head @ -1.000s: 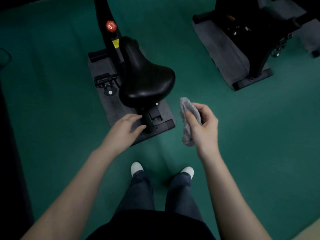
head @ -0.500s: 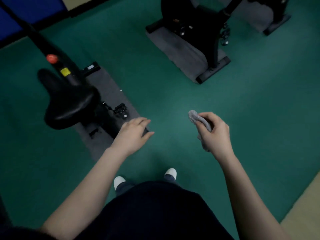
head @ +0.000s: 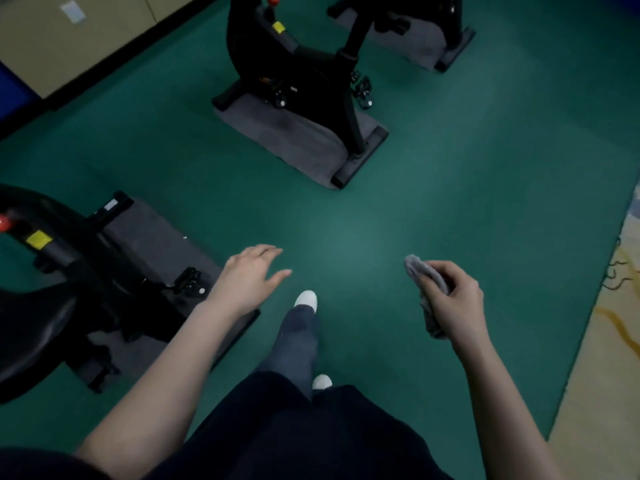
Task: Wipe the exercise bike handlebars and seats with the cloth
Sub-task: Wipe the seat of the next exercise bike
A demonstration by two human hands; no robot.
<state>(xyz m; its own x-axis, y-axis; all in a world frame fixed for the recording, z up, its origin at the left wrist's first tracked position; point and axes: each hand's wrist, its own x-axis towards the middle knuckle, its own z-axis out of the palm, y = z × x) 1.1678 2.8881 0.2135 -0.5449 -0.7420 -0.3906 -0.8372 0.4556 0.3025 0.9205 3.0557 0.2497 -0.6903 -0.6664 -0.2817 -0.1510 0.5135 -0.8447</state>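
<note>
Head view: the left hand is stretched forward, palm down, with the forearm reaching in from the lower left. Its fingers are straight and a little apart, holding nothing. It hovers just right of the nearest exercise bike, above the edge of that bike's dark grey mat.

The right hand is raised well to the right of that bike, knuckles up and wrist slightly bent. Its fingers are curled and clamped on the cloth, a grey, soft, crumpled cloth bunched into a roll. One end sticks out past the fingers and the other hangs below the palm.

The nearest bike is glossy black, with a smooth rounded seat, a red knob and a yellow sticker on its curved frame. A ridged pedal points toward the left hand.

A second black bike stands farther off, beyond the nearest bike and to its right, on its own flat grey mat.

The floor is matte green. A white shoe and a dark trouser leg step forward between the two hands.
</note>
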